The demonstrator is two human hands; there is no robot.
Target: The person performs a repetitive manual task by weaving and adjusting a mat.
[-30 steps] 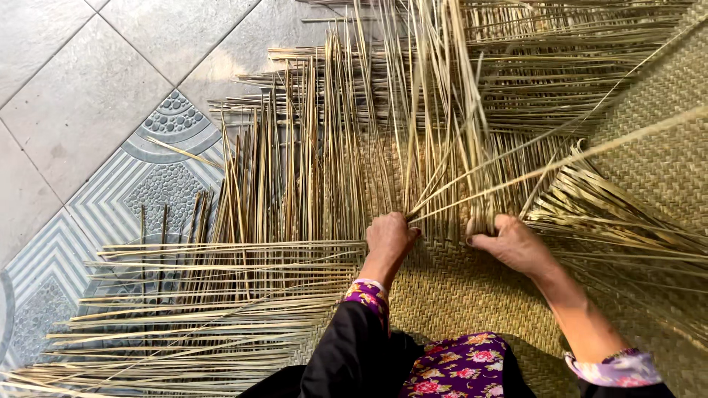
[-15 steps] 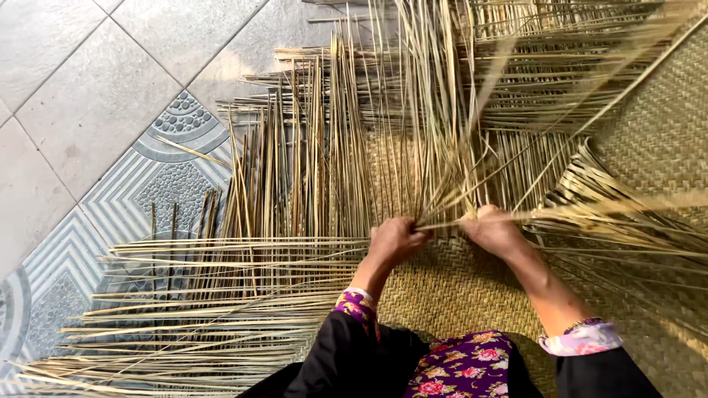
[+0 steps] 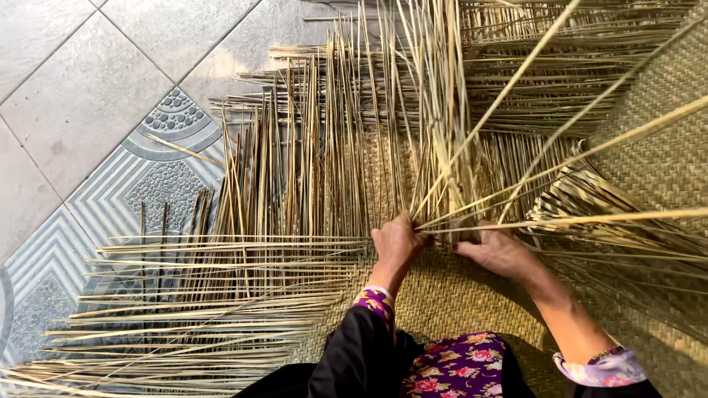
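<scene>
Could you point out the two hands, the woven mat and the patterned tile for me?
left hand point(image 3: 397, 243): head view, back of the hand
right hand point(image 3: 501, 253): head view, back of the hand
mat point(image 3: 667, 155): head view, finished weave
tile point(image 3: 158, 177): head view, dotted panel

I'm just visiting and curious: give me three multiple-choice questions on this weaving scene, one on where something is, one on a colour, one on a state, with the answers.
1. Where does the woven mat lie with respect to the tiled floor?
A. To the right of it
B. To the left of it
C. Hung on a wall

2. What colour is the flowered cloth at the bottom edge?
A. Green
B. Purple with pink
C. Plain white

3. What is the state of the long reed strips at the left?
A. Tied in bundles
B. Rolled up
C. Loose and unwoven

Answers:
1. A, the mat fills the right side while grey tiles show at the left.
2. B, purple cloth with pink flowers sits between the left hand and right hand.
3. C, the strips fan out freely over the floor.
</scene>
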